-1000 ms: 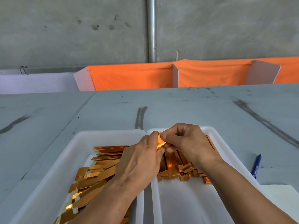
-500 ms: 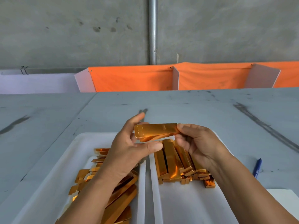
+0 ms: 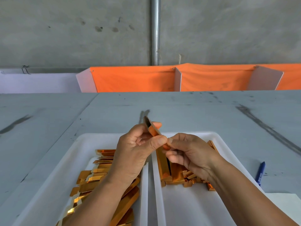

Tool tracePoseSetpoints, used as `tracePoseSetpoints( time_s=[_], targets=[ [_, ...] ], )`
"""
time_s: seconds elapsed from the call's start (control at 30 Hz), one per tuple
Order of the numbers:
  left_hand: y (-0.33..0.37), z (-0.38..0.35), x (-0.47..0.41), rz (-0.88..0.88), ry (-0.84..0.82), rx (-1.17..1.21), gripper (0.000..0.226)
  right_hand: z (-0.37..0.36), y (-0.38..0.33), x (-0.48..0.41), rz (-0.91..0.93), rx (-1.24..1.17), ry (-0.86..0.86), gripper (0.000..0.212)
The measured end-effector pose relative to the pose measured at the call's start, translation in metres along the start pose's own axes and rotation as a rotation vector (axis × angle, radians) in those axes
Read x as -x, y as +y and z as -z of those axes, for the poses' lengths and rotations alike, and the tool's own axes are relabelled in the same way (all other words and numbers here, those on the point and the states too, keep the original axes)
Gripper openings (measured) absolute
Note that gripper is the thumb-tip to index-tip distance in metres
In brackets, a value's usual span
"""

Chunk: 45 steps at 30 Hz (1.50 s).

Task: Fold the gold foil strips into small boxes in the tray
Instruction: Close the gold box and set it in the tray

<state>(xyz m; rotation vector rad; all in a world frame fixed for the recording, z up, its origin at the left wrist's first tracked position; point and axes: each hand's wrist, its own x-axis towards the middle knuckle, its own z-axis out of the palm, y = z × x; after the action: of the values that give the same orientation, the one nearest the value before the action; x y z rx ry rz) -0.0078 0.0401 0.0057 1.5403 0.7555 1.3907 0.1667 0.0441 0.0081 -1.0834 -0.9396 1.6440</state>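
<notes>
Holding gold foil strip [image 3: 153, 128] above the white trays [image 3: 211, 133], pinched with left hand [image 3: 135, 152] at middle, right hand [image 3: 190, 154] at near end. Risk: squeezing too hard, crushing thin walls, crooked fold.

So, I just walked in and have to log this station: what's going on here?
A person is folding gold foil into small boxes. Both hands hold one foil strip up above two white trays: the left hand grips it and the right hand pinches its near end. Flat strips lie in the left tray, and folded boxes are piled in the right tray. A blue pen lies on the table.
</notes>
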Motion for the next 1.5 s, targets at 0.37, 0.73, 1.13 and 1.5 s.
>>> tracePoseSetpoints(
  time_s=[0.37,0.73,1.13,1.5],
  targets=[
    [-0.004,-0.007,0.001,-0.107,0.059,-0.334,0.026,-0.012,0.007,0.005,0.059,0.317,-0.078,0.01],
    [-0.02,-0.009,0.002,-0.037,0.11,-0.892,0.039,-0.009,0.005,0.012,0.768,0.585,0.291,0.013],
    [-0.025,-0.01,0.003,-0.097,0.096,-1.033,0.043,-0.01,0.013,0.004,0.739,0.815,0.401,0.018],
    [-0.025,-0.012,0.006,-0.167,0.041,-1.125,0.05,-0.006,0.009,0.004,0.471,0.654,0.162,0.011]
  ],
)
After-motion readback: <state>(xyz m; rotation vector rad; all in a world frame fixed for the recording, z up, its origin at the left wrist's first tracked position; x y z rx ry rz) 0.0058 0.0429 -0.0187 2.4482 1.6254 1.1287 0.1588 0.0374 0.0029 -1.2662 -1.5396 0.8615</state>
